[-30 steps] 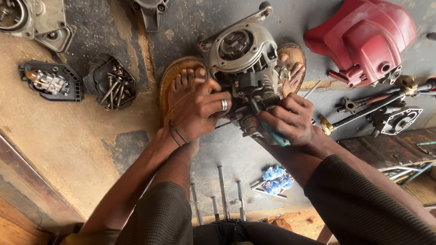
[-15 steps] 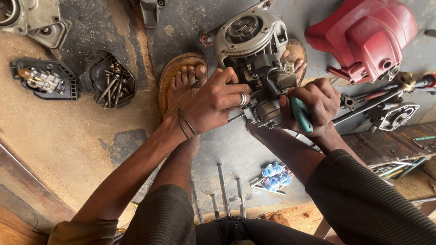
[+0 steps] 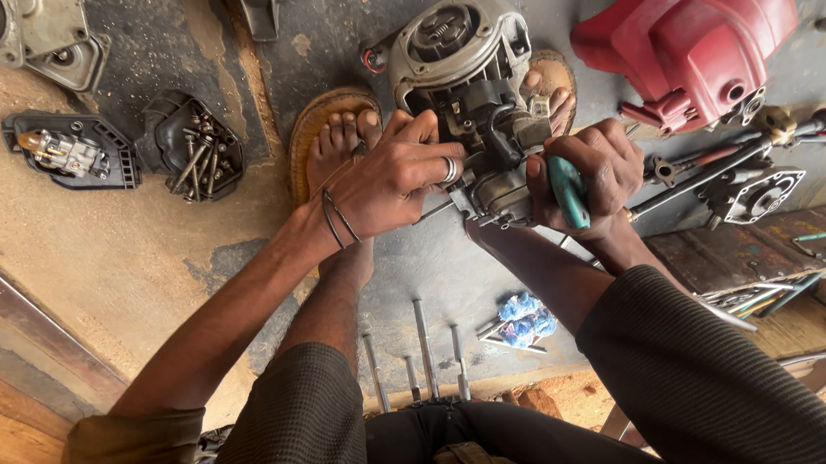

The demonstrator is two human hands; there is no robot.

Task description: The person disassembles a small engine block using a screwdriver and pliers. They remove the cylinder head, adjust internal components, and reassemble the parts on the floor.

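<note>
While the small engine (image 3: 467,97) stands on the floor between the two sandalled feet, the left hand (image 3: 391,181) is closed against its near side, fingers pressed on the dark carburettor-like block at the middle. The right hand (image 3: 584,176) is clamped around a teal-handled screwdriver (image 3: 568,191), its tip hidden among the parts on the engine's near-right side.

Judged step: a fastener on the engine's near face is being worked, with the left hand bracing the unit. The next move would call for steady downward pressure on the tool and a firm brace, since the engine rests loose on the floor.

Nearby items: a red cover (image 3: 695,38) at far right, a black tray of bolts (image 3: 192,149) at far left, and long studs (image 3: 424,349) lying near the knees.
</note>
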